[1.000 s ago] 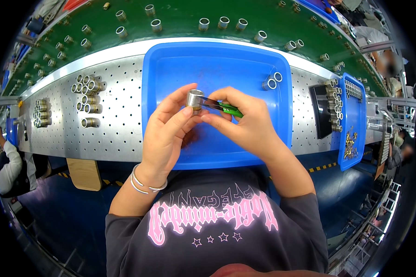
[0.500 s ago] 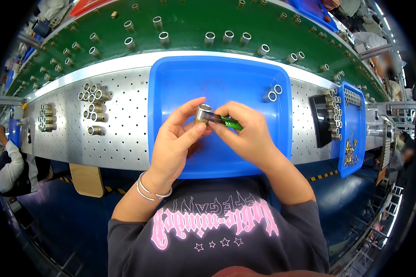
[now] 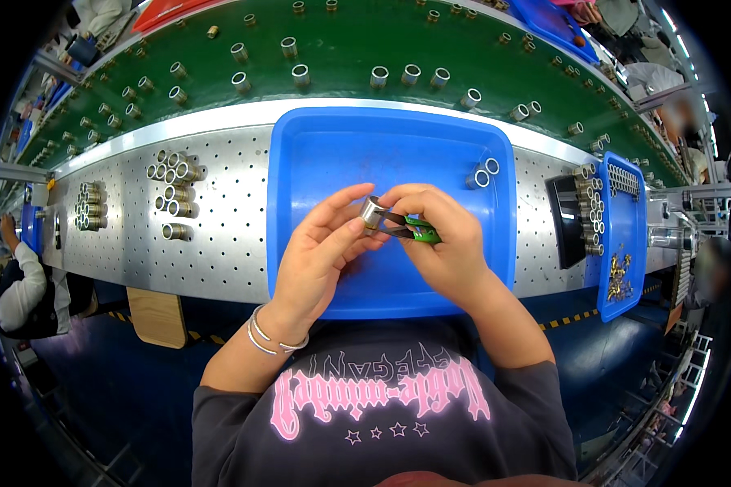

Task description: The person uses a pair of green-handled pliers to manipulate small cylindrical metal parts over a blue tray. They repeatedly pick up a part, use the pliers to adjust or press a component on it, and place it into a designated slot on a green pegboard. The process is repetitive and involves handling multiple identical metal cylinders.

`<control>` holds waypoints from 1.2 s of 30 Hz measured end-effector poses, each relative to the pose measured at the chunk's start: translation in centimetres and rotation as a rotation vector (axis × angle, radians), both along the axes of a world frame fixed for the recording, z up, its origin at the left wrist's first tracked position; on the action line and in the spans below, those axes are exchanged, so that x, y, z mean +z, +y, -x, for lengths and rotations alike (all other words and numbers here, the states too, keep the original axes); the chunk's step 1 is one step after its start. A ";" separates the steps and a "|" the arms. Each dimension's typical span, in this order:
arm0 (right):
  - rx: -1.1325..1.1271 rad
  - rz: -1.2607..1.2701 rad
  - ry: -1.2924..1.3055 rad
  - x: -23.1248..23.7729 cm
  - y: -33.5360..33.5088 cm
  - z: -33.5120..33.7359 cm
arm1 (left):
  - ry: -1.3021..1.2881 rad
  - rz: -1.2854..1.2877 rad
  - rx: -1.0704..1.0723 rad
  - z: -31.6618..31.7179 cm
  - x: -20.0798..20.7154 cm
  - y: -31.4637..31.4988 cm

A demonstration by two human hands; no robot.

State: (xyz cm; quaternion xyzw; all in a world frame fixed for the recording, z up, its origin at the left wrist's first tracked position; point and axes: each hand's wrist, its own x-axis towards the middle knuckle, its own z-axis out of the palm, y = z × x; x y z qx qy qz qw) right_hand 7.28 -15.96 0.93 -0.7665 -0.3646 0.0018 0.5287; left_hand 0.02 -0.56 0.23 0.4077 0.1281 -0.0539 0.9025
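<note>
Above the large blue tray (image 3: 390, 302), my left hand (image 3: 317, 247) pinches a short silver metal sleeve (image 3: 372, 213) between thumb and fingers, tilted with its open end up. My right hand (image 3: 443, 235) is closed round small green-handled pliers (image 3: 418, 230). Their two dark jaws stand apart and reach to the sleeve's right side; whether one is inside the sleeve I cannot tell. Two similar sleeves (image 3: 481, 178) lie together in the tray's right part.
On the perforated metal bench (image 3: 227, 235) a group of sleeves (image 3: 173, 173) stands to the left. A black box (image 3: 564, 219), more sleeves and a smaller blue tray (image 3: 623, 306) with brass-coloured parts (image 3: 619, 277) are right. Beyond, a green belt (image 3: 341, 49) carries spaced sleeves.
Both hands have shifted slightly right and down in view with the sleeve. The sleeve is more tilted, and the pliers' jaws now show spread apart. The whole view has shifted a little.
</note>
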 end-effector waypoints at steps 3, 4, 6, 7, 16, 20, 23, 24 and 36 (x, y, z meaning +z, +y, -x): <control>0.000 -0.007 -0.011 0.0 0.0 0.0 | 0.008 0.017 -0.014 0.0 0.1 -0.1; -0.002 -0.008 -0.016 0.0 0.0 0.0 | 0.003 0.019 -0.018 0.1 0.0 -0.1; -0.006 0.005 -0.023 0.0 -0.2 0.1 | -0.005 0.007 -0.026 0.0 -0.1 -0.2; -0.008 0.011 -0.027 0.0 -0.3 0.1 | -0.008 -0.007 -0.031 0.0 -0.2 -0.3; -0.006 0.018 -0.053 0.0 -0.8 0.3 | -0.041 -0.121 -0.025 0.0 -0.4 -1.0; -0.001 0.020 -0.059 0.2 -0.9 0.5 | -0.028 -0.212 -0.034 0.1 -0.3 -1.2; 0.007 0.021 -0.021 0.1 -1.1 0.5 | -0.060 -0.298 -0.046 0.3 0.0 -1.1; 0.009 0.016 -0.002 0.1 -1.2 0.6 | -0.075 -0.302 -0.058 0.3 -0.1 -1.0; 0.048 -0.126 0.495 0.6 -1.6 0.6 | -0.130 -0.242 -0.067 0.4 -0.5 -0.9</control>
